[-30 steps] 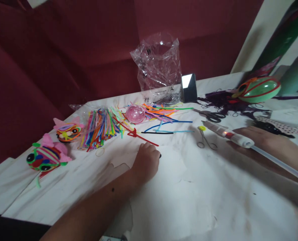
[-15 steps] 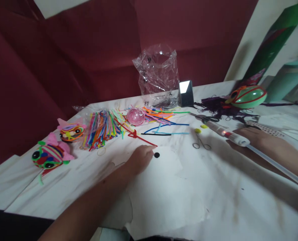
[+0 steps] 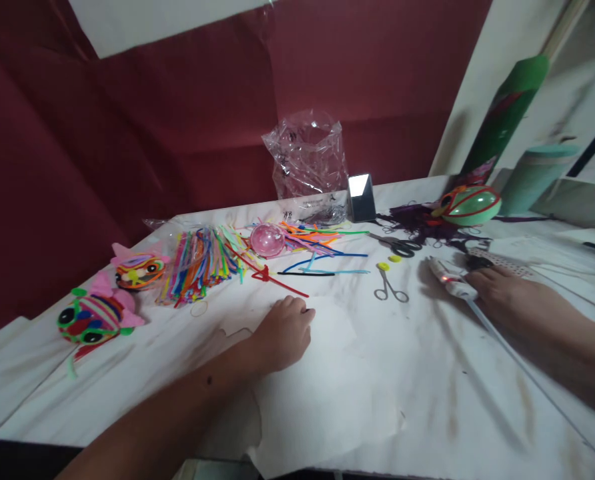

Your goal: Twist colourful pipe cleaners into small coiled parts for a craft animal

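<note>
Maroon sheeting (image 3: 177, 133) hung behind the white table (image 3: 417, 387). Over the paper (image 3: 337, 373), the left hand (image 3: 282, 337) pinched a black piece (image 3: 305, 311) — mostly hidden — while the right hand (image 3: 505, 293) closed round the glue gun (image 3: 450, 280), near the silver scissors (image 3: 385, 283).

White glue gun (image 3: 450, 279), dark-dotted pale strip (image 3: 508, 263), pink ball (image 3: 268, 240), maroon backdrop (image 3: 177, 140)

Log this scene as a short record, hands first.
Left hand: curled above the white sheet, dark piece at its fingertips
Right hand: at the glue gun; grip unclear
Glue gun light: orange-red, lit
Between hands: small scissors, open dark-handled scissors beyond
Person's left: bundle of coloured stems, two big-eyed figures
Back: clear plastic bag, dark phone-like slab
</note>
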A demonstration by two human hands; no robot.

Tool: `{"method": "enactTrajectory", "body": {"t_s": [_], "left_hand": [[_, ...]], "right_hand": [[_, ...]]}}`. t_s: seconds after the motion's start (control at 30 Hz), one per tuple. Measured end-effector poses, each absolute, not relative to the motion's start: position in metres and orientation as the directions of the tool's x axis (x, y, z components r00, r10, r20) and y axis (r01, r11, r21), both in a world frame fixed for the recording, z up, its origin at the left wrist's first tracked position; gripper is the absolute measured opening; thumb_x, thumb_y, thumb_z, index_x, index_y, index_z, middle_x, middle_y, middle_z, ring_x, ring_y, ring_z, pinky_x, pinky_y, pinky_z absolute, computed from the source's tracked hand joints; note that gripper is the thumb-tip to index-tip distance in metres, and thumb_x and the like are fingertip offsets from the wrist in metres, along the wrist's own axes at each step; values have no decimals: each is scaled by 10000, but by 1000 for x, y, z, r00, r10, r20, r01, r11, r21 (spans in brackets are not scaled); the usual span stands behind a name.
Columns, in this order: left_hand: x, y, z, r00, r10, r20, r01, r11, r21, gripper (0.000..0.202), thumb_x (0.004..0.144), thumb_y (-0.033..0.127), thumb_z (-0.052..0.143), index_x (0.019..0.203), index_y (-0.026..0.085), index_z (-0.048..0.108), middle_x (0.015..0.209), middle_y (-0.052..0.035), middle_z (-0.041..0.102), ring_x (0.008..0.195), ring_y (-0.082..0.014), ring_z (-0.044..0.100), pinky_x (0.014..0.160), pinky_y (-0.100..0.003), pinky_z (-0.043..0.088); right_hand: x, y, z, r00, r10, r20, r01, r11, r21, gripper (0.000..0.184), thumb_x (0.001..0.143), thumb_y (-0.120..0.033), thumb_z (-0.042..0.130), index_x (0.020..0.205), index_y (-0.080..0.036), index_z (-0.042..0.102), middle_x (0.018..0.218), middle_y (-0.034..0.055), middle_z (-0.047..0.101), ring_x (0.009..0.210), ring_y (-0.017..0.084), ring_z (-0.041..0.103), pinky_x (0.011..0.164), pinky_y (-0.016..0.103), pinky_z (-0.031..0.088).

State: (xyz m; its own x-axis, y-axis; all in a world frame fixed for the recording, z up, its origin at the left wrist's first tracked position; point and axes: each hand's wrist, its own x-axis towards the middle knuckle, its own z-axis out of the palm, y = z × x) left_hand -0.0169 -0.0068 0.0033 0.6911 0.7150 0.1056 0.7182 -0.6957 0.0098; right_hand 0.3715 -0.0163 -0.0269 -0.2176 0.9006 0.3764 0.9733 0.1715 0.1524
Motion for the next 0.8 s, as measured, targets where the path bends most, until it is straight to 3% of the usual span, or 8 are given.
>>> {"method": "enactTrajectory", "body": {"t_s": [0.1,0.23,0.4,0.47,0.6,0.8], "left_hand": [[-15,-10,4,688,718,105,724,-689,-36,172,781,189,424,870,167,570,1017,-101,521,962,-223,443,832,-383,362],[-15,-10,1,680,717,157,725,-688,3,180,761,194,461,905,180,567,1065,-82,519,1002,-227,423,861,-381,340],[-16,-11,-3,667,719,198,725,-687,54,200,770,186,447,938,193,555,1016,-64,542,990,-221,425,857,-373,335],[-16,-11,-5,661,722,204,726,-685,70,200,778,186,439,940,194,555,998,-60,552,976,-218,430,846,-372,338],[-17,-14,-7,655,727,207,731,-679,67,228,792,209,440,992,190,548,994,-62,567,964,-220,445,846,-373,340],[-24,-21,-13,715,674,187,688,-725,-18,355,825,307,438,1137,152,506,1197,-97,530,1088,-231,431,942,-401,273]], "right_hand": [[374,-17,-25,-299,905,302,942,229,246,210,791,-211,358,803,-127,551,824,140,583,809,249,539,666,353,455],[378,-21,-11,-232,906,353,947,128,294,201,788,-166,369,872,-115,545,894,159,581,872,266,515,674,347,449],[389,-20,4,15,901,434,989,-76,124,289,848,-344,354,917,-126,531,901,143,599,878,266,534,678,332,445],[386,-19,3,-4,907,421,997,-29,72,316,848,-389,358,901,-133,535,895,137,605,855,251,548,698,326,444],[363,-16,-9,-194,930,313,980,166,113,242,851,-244,338,906,-125,541,896,138,598,856,229,539,734,315,435],[367,10,-25,-172,931,321,977,119,178,180,780,-147,385,821,-83,548,804,157,584,847,266,518,781,379,402]]}}
